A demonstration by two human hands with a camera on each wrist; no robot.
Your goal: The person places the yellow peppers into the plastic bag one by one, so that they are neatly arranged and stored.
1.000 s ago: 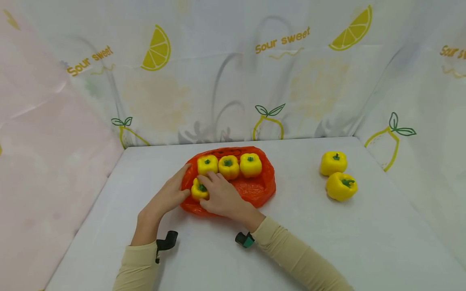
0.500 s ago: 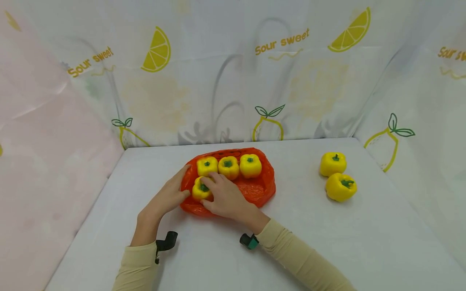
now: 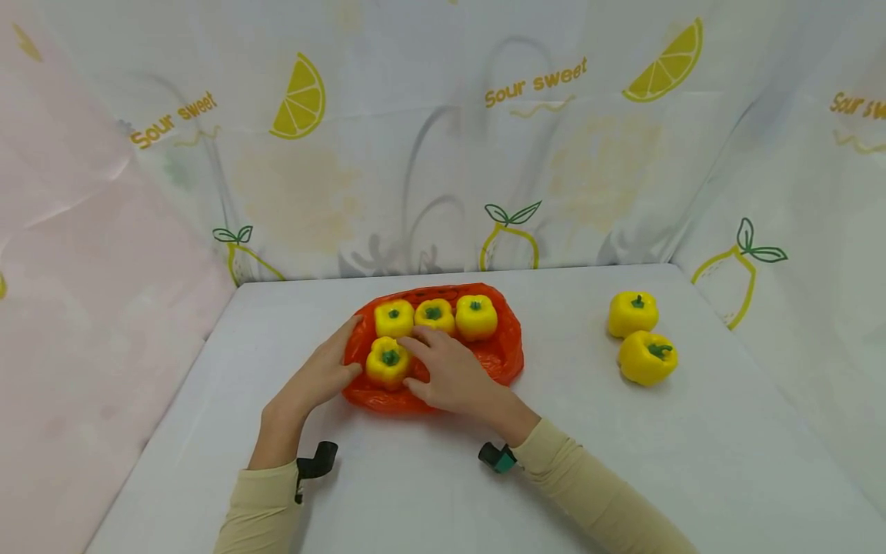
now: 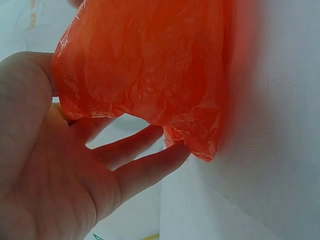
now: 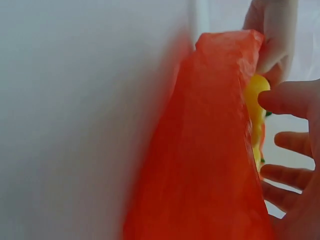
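Observation:
A red plastic bag [image 3: 500, 355] lies with its mouth facing up. Several yellow bell peppers sit inside: a back row with a left pepper [image 3: 393, 318], a middle pepper [image 3: 434, 315] and a right pepper [image 3: 476, 317], and one front-left pepper [image 3: 388, 362]. My left hand [image 3: 321, 369] holds the bag's left rim, its thumb and fingertips hooked over the edge; in the left wrist view some fingertips are hidden by the red plastic [image 4: 145, 60]. My right hand [image 3: 457, 377] hovers over the bag, right of the front-left pepper, its fingers spread and holding nothing.
Two more yellow bell peppers, a farther one [image 3: 633, 313] and a nearer one [image 3: 648, 358], stand close together on the right of the white table [image 3: 588, 454]. A lemon-printed curtain [image 3: 443, 154] rises behind the table's back edge.
My right hand has let go of the front-left pepper and moved to the right, uncovering it. That pepper has shifted slightly right. My left hand has stayed at the bag's rim.

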